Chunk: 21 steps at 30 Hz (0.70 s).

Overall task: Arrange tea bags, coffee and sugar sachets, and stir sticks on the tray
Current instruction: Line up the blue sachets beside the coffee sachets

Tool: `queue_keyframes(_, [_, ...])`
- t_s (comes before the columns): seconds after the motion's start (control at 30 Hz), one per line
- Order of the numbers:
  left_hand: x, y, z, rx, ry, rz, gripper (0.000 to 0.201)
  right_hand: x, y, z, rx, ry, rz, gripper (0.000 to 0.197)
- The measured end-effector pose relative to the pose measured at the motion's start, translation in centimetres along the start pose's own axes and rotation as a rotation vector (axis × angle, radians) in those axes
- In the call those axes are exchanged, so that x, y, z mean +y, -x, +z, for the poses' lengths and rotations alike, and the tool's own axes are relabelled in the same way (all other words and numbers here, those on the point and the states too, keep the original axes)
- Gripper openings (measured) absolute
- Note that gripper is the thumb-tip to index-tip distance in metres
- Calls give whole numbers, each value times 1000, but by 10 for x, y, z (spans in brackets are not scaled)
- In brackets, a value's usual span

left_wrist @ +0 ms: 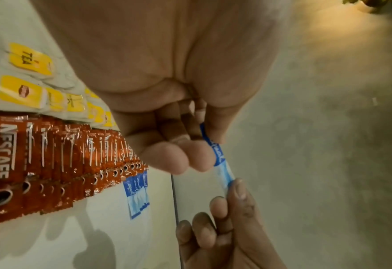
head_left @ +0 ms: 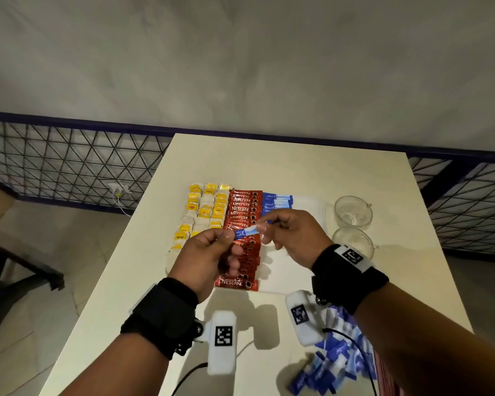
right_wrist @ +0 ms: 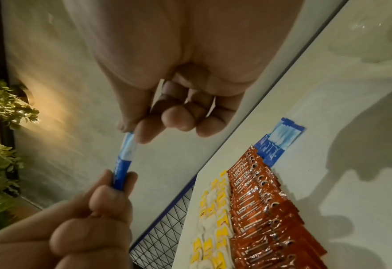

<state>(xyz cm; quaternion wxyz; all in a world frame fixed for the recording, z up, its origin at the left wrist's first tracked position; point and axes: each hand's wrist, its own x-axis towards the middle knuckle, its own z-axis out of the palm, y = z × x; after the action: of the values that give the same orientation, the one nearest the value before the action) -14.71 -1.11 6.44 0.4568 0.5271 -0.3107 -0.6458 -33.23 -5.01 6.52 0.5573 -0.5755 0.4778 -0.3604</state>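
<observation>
Both hands hold one blue-and-white sugar sachet (head_left: 247, 231) in the air above the tray. My left hand (head_left: 209, 252) pinches its dark blue end (left_wrist: 209, 143), and my right hand (head_left: 286, 232) pinches its pale end (right_wrist: 127, 143). Below on the white tray (head_left: 309, 207) lie yellow tea bags (head_left: 205, 208) in columns at the left. A column of red Nescafe coffee sachets (head_left: 245, 208) runs down the middle. A few blue sugar sachets (head_left: 277, 201) lie at the tray's far end, right of the coffee. No stir sticks show.
A heap of loose blue sugar sachets (head_left: 335, 358) lies on the white table (head_left: 269, 158) at the near right. Two glass cups (head_left: 353, 212) stand right of the tray. A wire mesh fence (head_left: 69, 158) runs behind the table.
</observation>
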Motion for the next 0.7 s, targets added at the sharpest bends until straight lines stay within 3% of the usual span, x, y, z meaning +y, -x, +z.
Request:
queue_keyframes(0.17, [5,4,11,39,77,50,12,-4,14,-10,-9,-19,-21,24])
queue_keyframes(0.27, [6,5,15,54,-91,149,16,-5,18,-20,6,28,-31,41])
queue_keyframes(0.4, [7,4,19,71,-288,215,10,-6,22,-32,62,247,-189,40])
queue_keyframes(0.53, [7,5,28,81,-115,17,5,-7,17,-25,38,711,-528,28])
queue_keyframes(0.6, [6,2,30,81,3,-90,7,-3,11,-21,11,879,-558,26])
queue_keyframes(0.7, [2,-4,28,78,21,-144,9,4,5,-17,18,968,-538,22])
